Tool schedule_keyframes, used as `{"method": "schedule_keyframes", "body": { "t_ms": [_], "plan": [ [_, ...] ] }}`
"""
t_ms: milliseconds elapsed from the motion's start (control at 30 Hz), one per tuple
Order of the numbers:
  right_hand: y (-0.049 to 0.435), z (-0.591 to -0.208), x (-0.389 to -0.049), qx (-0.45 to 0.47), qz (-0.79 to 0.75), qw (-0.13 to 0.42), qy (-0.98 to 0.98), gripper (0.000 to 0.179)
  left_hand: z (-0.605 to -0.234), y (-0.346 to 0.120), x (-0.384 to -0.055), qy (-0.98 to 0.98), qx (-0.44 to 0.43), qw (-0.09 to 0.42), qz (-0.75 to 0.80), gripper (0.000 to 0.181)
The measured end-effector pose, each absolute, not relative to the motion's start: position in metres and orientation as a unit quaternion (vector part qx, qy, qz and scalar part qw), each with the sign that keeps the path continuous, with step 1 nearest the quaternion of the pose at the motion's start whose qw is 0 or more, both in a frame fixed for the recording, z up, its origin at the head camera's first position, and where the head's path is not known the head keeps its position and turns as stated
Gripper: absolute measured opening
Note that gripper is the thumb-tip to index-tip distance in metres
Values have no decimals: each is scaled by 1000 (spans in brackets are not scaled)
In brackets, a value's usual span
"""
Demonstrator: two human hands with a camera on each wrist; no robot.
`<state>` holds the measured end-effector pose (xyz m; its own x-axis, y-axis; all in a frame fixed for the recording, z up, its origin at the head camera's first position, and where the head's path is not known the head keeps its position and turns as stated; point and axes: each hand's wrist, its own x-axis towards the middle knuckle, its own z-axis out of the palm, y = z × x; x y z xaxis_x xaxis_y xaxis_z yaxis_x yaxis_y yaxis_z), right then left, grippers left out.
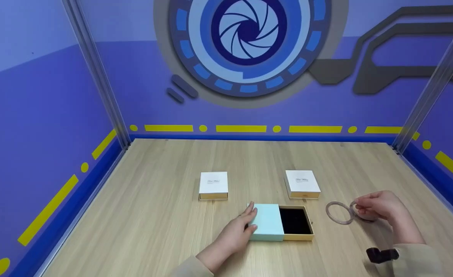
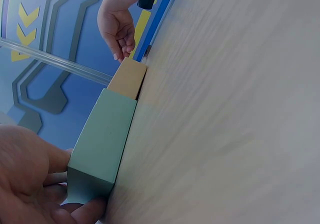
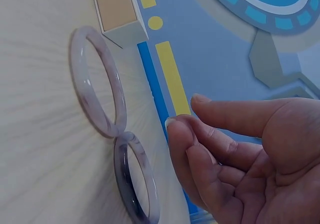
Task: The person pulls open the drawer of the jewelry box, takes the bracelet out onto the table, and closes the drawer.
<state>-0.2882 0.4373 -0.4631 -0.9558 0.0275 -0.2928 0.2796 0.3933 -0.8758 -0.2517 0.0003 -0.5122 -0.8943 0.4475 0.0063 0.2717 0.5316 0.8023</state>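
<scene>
My left hand (image 1: pixel 234 232) grips the closed end of a pale teal drawer box (image 1: pixel 265 221), its thumb and fingers spread about that end. The gold drawer (image 1: pixel 298 237) is partly slid out to the right, showing a black lining. To the right lie two bangles on the tabletop, side by side and touching: a pale, marbled bangle (image 3: pixel 80 69) and a darker-streaked bangle (image 3: pixel 122 176). Over the darker one hovers my right hand (image 1: pixel 382 207), fingers loosely bent. In the right wrist view its thumb and fingertips pinch nothing.
Two small white boxes with gold fronts stand farther back, a left white box (image 1: pixel 214 182) and a right white box (image 1: pixel 302 181). The wooden table (image 1: pixel 165 165) ends at blue printed walls (image 1: pixel 142 88) on the back and sides. A black device (image 1: pixel 381 255) sits at my right wrist.
</scene>
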Motion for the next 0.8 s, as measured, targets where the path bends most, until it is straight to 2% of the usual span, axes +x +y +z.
{"method": "schedule_keyframes", "body": {
  "t_ms": [800],
  "plan": [
    [413,-466,-291,52,-547,149,822,18,-511,0,-251,868,205,102,440,54]
  ]
}}
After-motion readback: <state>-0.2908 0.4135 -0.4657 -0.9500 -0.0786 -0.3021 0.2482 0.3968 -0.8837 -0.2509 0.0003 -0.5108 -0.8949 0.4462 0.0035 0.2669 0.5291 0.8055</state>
